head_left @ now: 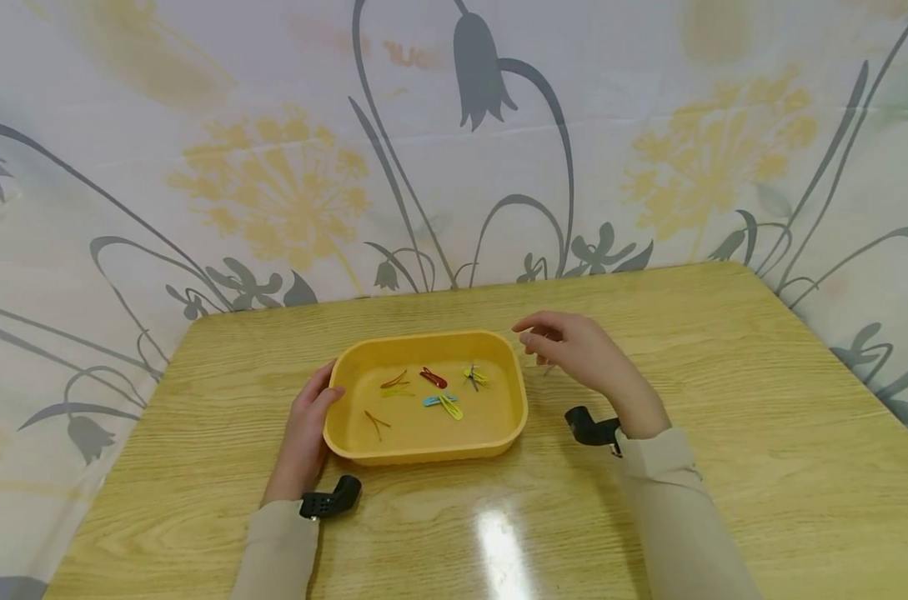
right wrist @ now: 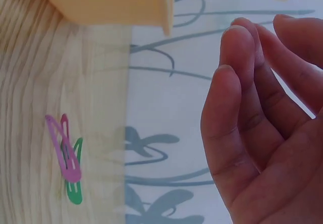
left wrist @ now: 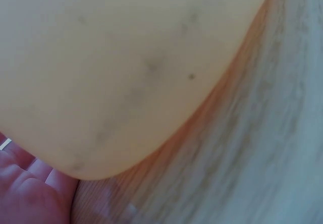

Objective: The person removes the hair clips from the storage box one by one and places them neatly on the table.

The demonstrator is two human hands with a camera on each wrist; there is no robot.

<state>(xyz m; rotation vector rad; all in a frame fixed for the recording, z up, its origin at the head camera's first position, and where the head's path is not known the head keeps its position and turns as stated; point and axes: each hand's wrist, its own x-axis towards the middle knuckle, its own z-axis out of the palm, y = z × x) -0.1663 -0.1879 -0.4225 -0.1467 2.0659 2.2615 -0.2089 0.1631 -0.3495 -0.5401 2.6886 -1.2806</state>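
Observation:
My left hand [head_left: 307,425] grips the left end of a yellow plastic tray [head_left: 416,454], thumb over the rim and fingers along the outside. In the left wrist view the tray's wall [left wrist: 126,98] fills most of the picture, with part of the palm [left wrist: 30,199] by its corner. Several snap hair clips lie in the tray, among them a red clip [head_left: 433,378] and a yellow-green clip [head_left: 450,407]. Off the tray's right end, my right hand [head_left: 584,354] hovers with loosely bent fingers, holding nothing. A purple clip [right wrist: 73,171] and a green clip [right wrist: 74,193] overlap on the table near it.
The wooden table [head_left: 761,433] ends at the back against a flower-patterned covering [head_left: 438,167]. A black wrist camera [head_left: 333,498] sits on the left wrist, and another black camera [head_left: 590,427] on the right. Light glares on the tabletop at the front.

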